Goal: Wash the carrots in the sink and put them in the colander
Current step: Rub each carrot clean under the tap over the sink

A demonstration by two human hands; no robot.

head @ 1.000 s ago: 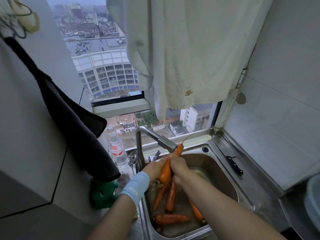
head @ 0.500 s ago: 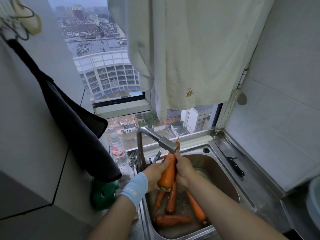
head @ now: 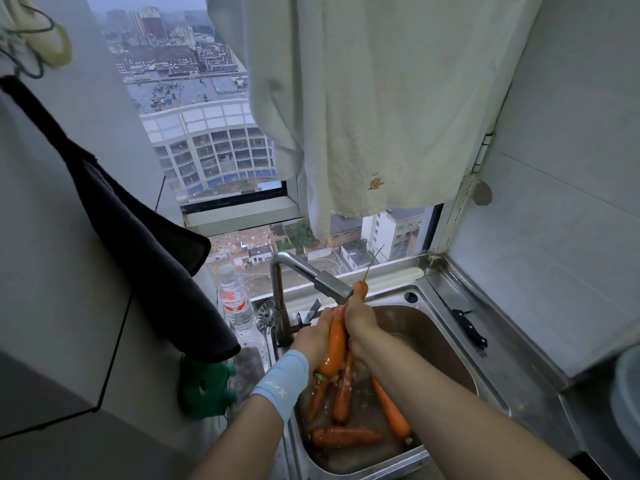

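Moved: over the last second the right hand (head: pixel 360 320) has slid up the held carrot (head: pixel 337 344) toward its thin end, and the carrot now stands steeper, with more of its thick end showing below the hands.
Left grip: the left hand (head: pixel 317 336) curls round the carrot's thick half from the left side. A pale blue wristband (head: pixel 282 382) sits on that wrist.
Right grip: fingers wrapped round the carrot's upper part, just below the tip.
Held carrot: above the sink (head: pixel 446 344), tilted, with the thin tip up and away from the person and the thick end down between the wrists. Its root hair sticks up against the window.
Faucet: the faucet (head: pixel 329 284) reaches in from the left rear. Its square head lies right against the carrot's tip; I cannot tell if they touch.
Loose carrots: four loose carrots (head: pixel 346 436) lie on the sink bottom. Two are side by side under the hands, one slants along the right forearm, and one lies crosswise nearest the person.
In the way: the right hand and the faucet head cover the held carrot's upper stretch, and both forearms cross the basin and hide parts of the carrots below.
Right of sink: a black-handled knife (head: pixel 467 327) lies on the steel worktop (head: pixel 519 358), beside the sink rim and apart from the hands.
Left of sink: a strainer plug (head: pixel 265 315), a water bottle (head: pixel 235 303) with a red label, and a green object (head: pixel 204 389) partly under a dark cloth (head: pixel 138 237) that hangs from the left wall.
Above: a pale towel (head: pixel 363 116) hangs over the window, its lower edge well above the faucet.
Right edge: a rounded pale container (head: pixel 627 393), blurred and cut off.
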